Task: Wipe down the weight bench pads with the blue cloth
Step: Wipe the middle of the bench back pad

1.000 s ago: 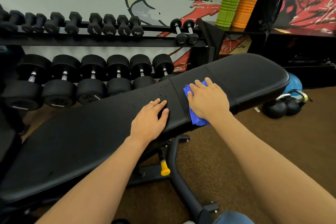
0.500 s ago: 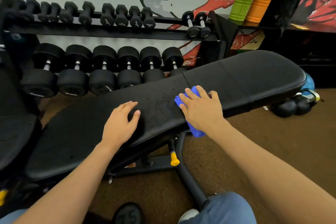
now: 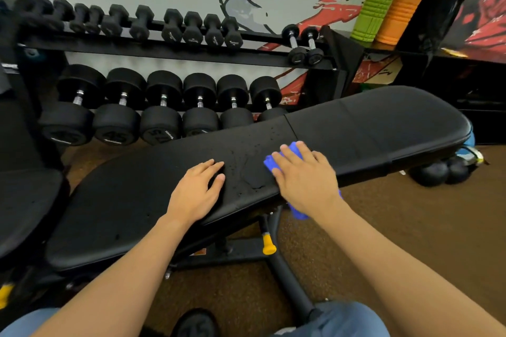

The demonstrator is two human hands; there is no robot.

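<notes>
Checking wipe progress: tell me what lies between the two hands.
Head view: bare black pad speckled with droplets, between left hand and right hand.

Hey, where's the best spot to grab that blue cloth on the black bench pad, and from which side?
Pinch the blue cloth by the tail drooping over the black bench pad's near edge, coming from the near side. That end hangs free; the rest lies pressed flat under the right hand.

A single head-worn wide-angle camera looks forward and down, close over the bench (image 3: 383,123), facing the dumbbell rack (image 3: 137,48).
</notes>
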